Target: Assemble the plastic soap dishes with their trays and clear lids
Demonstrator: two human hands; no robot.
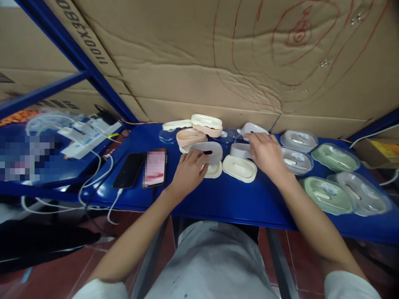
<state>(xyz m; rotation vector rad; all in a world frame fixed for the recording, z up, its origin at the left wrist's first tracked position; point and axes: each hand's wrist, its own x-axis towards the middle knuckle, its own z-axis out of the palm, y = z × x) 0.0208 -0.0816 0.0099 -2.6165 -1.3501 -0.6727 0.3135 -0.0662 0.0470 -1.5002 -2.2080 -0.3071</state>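
Observation:
My left hand (191,172) is closed on the near edge of a grey oval soap dish (215,149) with a slot in its floor. Under that dish lies a cream oval tray (213,170), partly covered. My right hand (264,151) reaches to the back, its fingers bent onto the near rim of another grey soap dish (256,127); the fingertips are partly hidden. A third grey dish (240,150) stands beside the right wrist, behind a cream tray (239,168) lying flat on the blue table (218,199).
Peach dishes (190,135) and cream trays (207,121) are stacked at the back, near clear lids (230,135). Several lidded grey (299,141) and green soap boxes (327,194) stand at right. Two phones (128,170), a power strip (90,139) and cables lie left. Cardboard (187,62) walls the back.

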